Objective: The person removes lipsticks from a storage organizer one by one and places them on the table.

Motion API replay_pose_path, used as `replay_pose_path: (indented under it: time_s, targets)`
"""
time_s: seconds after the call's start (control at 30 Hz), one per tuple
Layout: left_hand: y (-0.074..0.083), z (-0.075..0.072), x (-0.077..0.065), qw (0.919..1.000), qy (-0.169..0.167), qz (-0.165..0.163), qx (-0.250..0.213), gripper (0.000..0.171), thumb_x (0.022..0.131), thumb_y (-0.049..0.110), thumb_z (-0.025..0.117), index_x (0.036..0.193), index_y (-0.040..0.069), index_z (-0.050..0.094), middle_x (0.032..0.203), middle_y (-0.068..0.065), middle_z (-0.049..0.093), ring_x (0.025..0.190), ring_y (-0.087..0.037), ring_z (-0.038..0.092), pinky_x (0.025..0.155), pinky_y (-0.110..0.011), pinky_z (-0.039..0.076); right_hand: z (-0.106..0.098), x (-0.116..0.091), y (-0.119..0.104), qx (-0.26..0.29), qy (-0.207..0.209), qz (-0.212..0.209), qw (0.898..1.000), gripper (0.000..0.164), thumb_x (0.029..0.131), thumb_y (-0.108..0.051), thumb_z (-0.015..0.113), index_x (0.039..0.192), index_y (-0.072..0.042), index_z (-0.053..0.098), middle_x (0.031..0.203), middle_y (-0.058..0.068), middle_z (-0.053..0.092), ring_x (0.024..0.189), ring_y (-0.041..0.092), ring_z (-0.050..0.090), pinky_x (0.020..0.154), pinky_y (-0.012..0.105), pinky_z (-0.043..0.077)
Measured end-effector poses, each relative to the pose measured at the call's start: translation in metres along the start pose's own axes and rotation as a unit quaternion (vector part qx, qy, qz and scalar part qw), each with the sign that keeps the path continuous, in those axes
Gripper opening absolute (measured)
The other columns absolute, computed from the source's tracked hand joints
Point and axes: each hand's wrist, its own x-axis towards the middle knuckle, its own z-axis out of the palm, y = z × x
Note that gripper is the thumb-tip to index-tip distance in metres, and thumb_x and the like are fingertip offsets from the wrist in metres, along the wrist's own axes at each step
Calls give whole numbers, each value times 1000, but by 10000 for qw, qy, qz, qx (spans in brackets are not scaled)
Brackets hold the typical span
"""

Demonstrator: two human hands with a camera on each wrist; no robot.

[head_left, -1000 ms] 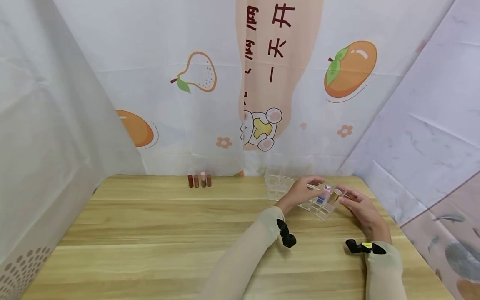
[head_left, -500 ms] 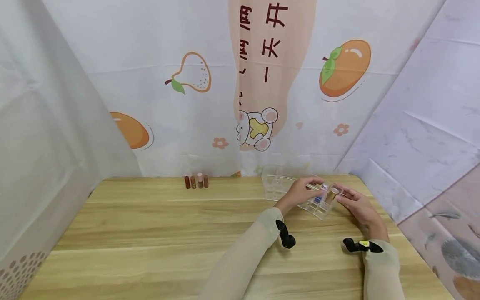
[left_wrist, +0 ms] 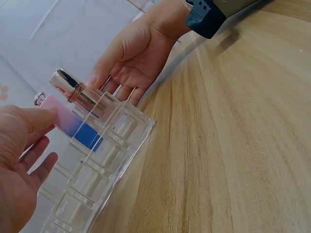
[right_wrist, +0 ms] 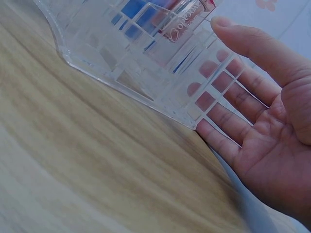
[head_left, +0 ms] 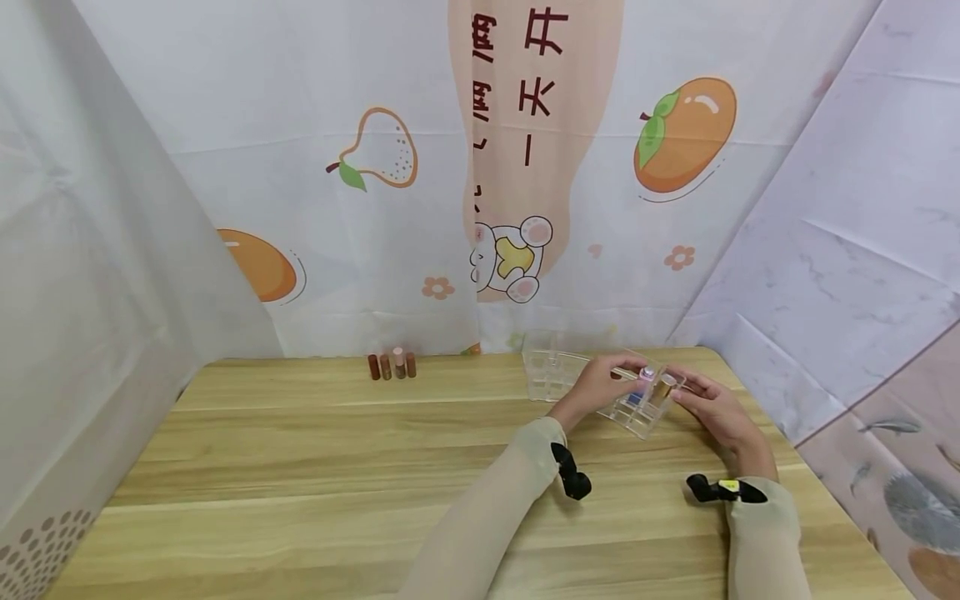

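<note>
A clear lipstick organizer (head_left: 546, 385) with square compartments stands at the back right of the table. In one compartment sits a pink-and-blue lipstick tube (left_wrist: 65, 116), its upper end held by the thumb and fingers of my left hand (head_left: 596, 385). Beside it, in the end compartment, is a shiny rose-gold lipstick tube (left_wrist: 68, 85) with white lettering on its clear part. My right hand (head_left: 720, 412) lies around the organizer's right end. Its fingers (right_wrist: 231, 121) stretch straight along the end wall, and the thumb tip is up by the rose-gold tube.
Several small reddish-brown lip tubes (head_left: 386, 367) stand in a row at the table's back edge, left of centre. Behind the wooden table (head_left: 315, 467) hangs a fruit-printed curtain (head_left: 360, 242), close to the organizer's back. A marbled sheet (head_left: 847, 275) borders the right side.
The head view has swung a little to the right, so the scene sits slightly further left. Both hands, the organizer and the tubes keep about the same places.
</note>
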Motion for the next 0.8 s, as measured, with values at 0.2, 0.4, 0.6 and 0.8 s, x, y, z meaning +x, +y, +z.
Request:
replay_pose_path:
  time_s: [0.2, 0.4, 0.6, 0.8]
  targets:
    - [0, 2, 0, 9999, 62, 28, 115, 33, 96, 15, 72, 128, 8, 70, 123, -7, 74, 112, -16, 68, 85, -12, 50, 1, 0, -2, 79, -43, -47, 9999, 47, 101, 13, 47, 143, -5, 57, 130, -13, 69, 117, -1, 63, 96, 14, 51]
    - [-2, 3, 1, 9999, 136, 86, 56, 31, 95, 12, 72, 126, 6, 71, 121, -8, 74, 105, -9, 69, 85, -13, 52, 2, 0, -3, -41, 7, 25, 10000, 47, 101, 12, 47, 143, -7, 57, 129, -14, 68, 117, -2, 63, 96, 13, 51]
    - [-2, 5, 0, 9997, 153, 172, -75, 29, 95, 9, 72, 123, 3, 71, 115, -11, 76, 97, -9, 71, 84, -11, 52, 4, -3, -5, -131, 64, 55, 9999, 46, 101, 12, 48, 142, -7, 57, 129, -15, 68, 118, -3, 63, 96, 13, 51]
    - [1, 5, -2, 9996, 178, 162, -143, 26, 94, 7, 72, 120, 1, 72, 111, -12, 76, 95, -8, 71, 82, -10, 53, 4, -2, -5, -110, 99, 105, 9998, 46, 101, 11, 49, 143, -8, 57, 129, -16, 68, 117, -4, 63, 95, 13, 52]
